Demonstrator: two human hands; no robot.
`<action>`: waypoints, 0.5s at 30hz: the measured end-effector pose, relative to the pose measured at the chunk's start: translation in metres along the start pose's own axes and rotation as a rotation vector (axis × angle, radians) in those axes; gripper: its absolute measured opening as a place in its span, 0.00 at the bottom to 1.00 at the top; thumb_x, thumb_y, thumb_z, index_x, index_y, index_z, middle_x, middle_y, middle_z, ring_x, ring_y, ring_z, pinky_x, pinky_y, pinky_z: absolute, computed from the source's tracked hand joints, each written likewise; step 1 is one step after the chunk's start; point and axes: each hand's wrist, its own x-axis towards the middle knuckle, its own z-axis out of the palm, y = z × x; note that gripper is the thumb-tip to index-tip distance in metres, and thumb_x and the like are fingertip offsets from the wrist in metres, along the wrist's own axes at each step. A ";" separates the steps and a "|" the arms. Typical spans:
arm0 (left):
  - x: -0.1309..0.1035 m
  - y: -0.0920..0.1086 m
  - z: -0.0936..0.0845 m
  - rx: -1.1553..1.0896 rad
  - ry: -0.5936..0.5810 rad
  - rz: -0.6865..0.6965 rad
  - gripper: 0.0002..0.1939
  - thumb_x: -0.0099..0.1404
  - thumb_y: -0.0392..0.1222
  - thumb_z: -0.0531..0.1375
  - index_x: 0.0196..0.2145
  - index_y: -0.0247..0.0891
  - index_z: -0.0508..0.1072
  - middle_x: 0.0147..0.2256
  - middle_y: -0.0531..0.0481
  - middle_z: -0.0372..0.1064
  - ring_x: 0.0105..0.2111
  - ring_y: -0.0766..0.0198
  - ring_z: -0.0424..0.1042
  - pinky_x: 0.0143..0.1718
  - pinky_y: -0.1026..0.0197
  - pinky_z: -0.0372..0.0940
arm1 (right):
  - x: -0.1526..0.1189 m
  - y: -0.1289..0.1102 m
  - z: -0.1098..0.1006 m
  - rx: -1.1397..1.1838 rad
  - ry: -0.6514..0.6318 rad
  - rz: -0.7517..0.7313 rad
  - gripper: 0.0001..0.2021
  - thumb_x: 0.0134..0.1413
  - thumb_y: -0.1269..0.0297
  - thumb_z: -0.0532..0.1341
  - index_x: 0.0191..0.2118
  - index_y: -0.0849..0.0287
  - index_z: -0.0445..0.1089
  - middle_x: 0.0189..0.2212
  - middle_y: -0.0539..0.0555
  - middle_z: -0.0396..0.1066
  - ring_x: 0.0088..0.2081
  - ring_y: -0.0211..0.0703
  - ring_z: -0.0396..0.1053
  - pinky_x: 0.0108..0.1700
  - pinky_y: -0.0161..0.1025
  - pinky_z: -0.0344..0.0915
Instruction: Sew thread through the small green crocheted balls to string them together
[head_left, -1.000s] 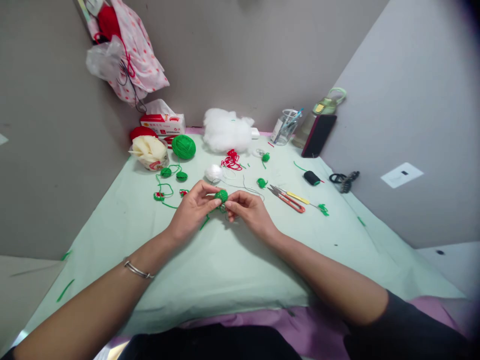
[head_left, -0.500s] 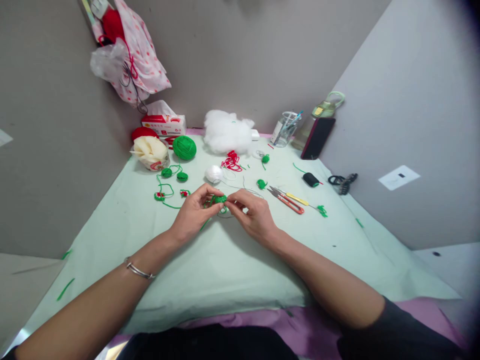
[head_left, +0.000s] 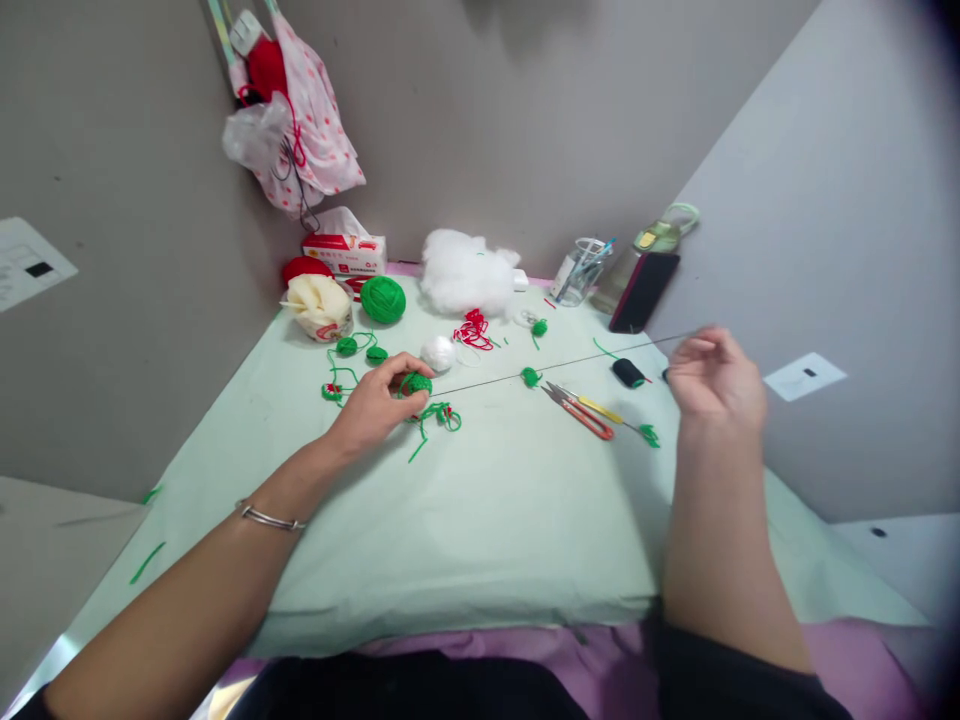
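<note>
Clearly, the hands are well apart above the desk (head_left: 525,520). The left hand (head_left: 375,408) has its thumb and fingers closed around the green crocheted piece (head_left: 418,384), left of the desk's middle. From it the thin dark thread (head_left: 487,382) runs taut to the right hand (head_left: 712,380), raised near the desk's right edge with curled fingers pinching the thread; blur hides the exact grip.

Green and red loops (head_left: 450,416) lie just beside the left hand, and the white ball (head_left: 438,352) sits beyond it. To the left are 2 small green pieces (head_left: 376,355). Between the hands lie 1 small green ball (head_left: 531,377), the orange-handled snips (head_left: 589,420) and the yellow-handled tool (head_left: 601,411). The black spool (head_left: 627,373) is nearer the right hand.

Along the desk's far edge stand the tissue box (head_left: 349,256), white stuffing (head_left: 469,275) and clear cup (head_left: 576,277); the phone (head_left: 646,292) leans by the far right corner, against the bottle (head_left: 616,275).
</note>
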 end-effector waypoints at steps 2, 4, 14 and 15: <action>0.001 0.001 -0.003 -0.028 -0.017 -0.019 0.13 0.57 0.43 0.62 0.41 0.40 0.73 0.30 0.54 0.62 0.30 0.63 0.63 0.34 0.58 0.62 | 0.007 -0.005 -0.009 0.003 0.033 -0.043 0.19 0.54 0.70 0.64 0.23 0.53 0.51 0.22 0.45 0.52 0.20 0.33 0.53 0.17 0.30 0.52; 0.001 0.000 -0.004 -0.048 -0.048 -0.031 0.13 0.58 0.44 0.63 0.41 0.40 0.73 0.31 0.54 0.62 0.30 0.63 0.63 0.34 0.59 0.63 | 0.000 -0.001 -0.001 -0.004 -0.010 -0.023 0.17 0.53 0.70 0.66 0.24 0.53 0.56 0.21 0.45 0.55 0.20 0.32 0.53 0.18 0.30 0.52; -0.005 -0.002 0.006 -0.308 -0.136 -0.037 0.11 0.61 0.46 0.66 0.40 0.41 0.77 0.32 0.52 0.69 0.32 0.62 0.67 0.35 0.60 0.62 | -0.134 0.068 0.097 -0.261 -0.960 0.572 0.19 0.56 0.52 0.68 0.47 0.61 0.74 0.26 0.50 0.76 0.22 0.33 0.69 0.25 0.31 0.61; -0.005 -0.001 0.006 -0.328 -0.145 -0.042 0.10 0.61 0.45 0.66 0.40 0.41 0.77 0.32 0.52 0.69 0.32 0.62 0.68 0.35 0.60 0.62 | -0.140 0.071 0.099 -0.260 -1.012 0.615 0.19 0.55 0.51 0.68 0.45 0.62 0.74 0.26 0.51 0.77 0.23 0.34 0.70 0.25 0.31 0.62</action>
